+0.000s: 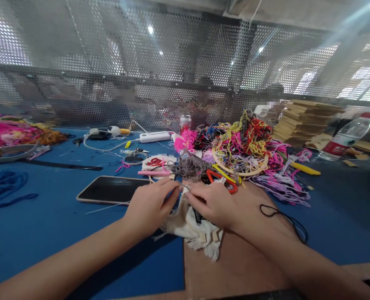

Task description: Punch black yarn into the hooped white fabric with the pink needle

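My left hand (152, 204) is closed in a pinch above the table. Its fingertips meet at a thin greyish strand or tool, too small to make out. Close beside it my right hand (214, 202) pinches the gathered top of a white cloth (188, 227) with frayed edges. The cloth hangs below both hands and carries a black patch, partly covered by my right hand. Just behind my fingers lie a pair of scissors with orange handles (233, 187) and a tangle of grey yarn (191, 166). A phone (113, 189) lies left of my left hand.
A heap of coloured yarn (235, 141) with a wooden hoop (260, 170) spreads behind my right hand. Further right are a yellow-handled cutter (306, 168), a water bottle (344, 137) and stacked brown boards (303, 121). Blue yarn (3, 185) lies far left. A perforated metal screen (172, 62) stands behind.
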Demonstrator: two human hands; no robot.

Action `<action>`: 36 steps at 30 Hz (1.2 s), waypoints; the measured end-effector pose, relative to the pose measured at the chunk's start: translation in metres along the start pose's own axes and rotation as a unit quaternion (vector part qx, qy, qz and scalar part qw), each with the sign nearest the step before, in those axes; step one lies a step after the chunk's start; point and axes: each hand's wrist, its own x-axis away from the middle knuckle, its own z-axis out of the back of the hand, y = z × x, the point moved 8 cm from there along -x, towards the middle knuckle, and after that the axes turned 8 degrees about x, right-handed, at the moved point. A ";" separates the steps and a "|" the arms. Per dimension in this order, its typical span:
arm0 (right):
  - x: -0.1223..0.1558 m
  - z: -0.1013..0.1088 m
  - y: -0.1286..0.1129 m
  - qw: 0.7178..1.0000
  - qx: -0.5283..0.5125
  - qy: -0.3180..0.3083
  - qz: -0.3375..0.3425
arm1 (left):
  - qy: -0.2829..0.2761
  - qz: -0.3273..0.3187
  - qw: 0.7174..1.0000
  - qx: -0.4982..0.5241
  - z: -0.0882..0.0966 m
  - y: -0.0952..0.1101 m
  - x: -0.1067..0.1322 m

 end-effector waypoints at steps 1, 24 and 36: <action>0.000 -0.001 0.000 1.000 0.004 -0.005 0.000 | -0.001 0.003 1.000 -0.001 0.000 -0.001 0.000; -0.001 0.000 0.006 0.994 -0.106 0.002 -0.015 | 0.071 -0.074 0.993 0.051 0.013 0.009 0.004; -0.003 -0.007 0.008 0.828 -0.552 -0.064 -0.080 | 0.064 -0.136 0.986 0.077 0.008 0.017 0.006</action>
